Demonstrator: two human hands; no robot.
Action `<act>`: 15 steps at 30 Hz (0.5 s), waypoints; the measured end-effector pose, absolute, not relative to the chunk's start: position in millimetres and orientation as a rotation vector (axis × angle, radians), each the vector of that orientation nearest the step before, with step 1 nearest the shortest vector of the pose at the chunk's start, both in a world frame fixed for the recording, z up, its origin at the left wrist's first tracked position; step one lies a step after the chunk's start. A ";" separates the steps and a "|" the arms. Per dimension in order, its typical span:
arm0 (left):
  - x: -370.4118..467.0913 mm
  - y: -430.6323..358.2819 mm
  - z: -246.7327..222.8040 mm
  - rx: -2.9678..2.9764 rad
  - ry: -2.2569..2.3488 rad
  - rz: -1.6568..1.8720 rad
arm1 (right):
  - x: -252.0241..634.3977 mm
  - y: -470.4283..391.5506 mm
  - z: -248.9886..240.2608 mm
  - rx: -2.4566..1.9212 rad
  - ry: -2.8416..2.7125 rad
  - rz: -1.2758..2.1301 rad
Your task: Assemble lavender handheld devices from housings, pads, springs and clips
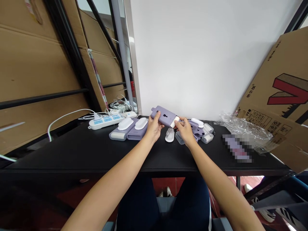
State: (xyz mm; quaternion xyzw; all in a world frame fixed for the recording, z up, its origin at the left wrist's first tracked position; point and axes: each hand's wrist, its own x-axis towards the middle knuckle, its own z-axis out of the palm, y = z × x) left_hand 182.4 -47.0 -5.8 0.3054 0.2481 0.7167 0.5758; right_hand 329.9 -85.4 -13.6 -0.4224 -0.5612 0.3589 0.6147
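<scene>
Purple case (169, 117) is in the air around mid-frame, tilted, right end lower, over the rear part of the black table (91, 154). Left hand (154, 125) clamped on the case's left part, thumb on top, other fingers curled beneath. Right hand (184, 130) has thumb and fingertips pinched on the white end piece (175, 121) at the case's lower right end. Whether that piece is sliding or fixed: cannot tell.

Just below the case, a white oval piece (169, 136) lies on the table, between the hands. Left of centre, two purple boxes (135, 132) stand side by side, white oval pads on top, near the left hand. Beyond them, a power strip (106, 122) with white cables (120, 105) by the table's rear left edge.

Right of centre, purple parts (197, 132) and small clear-capped pieces (207, 138) bunch up close beside the right hand. Farther right: blurred-out purple item (237, 147), crumpled clear plastic (247, 130), and a leaning cardboard box (271, 99) at the right side of the frame.

Room: white wall (187, 57) rises right behind the table's back edge; black tabletop runs from the things to the front edge, widest lower left. Both forearms cross that front edge.
</scene>
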 end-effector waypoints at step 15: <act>180.3 -49.7 -4.1 0.786 0.481 1.558 | 335.5 -84.0 -17.8 -1.037 -1.345 0.590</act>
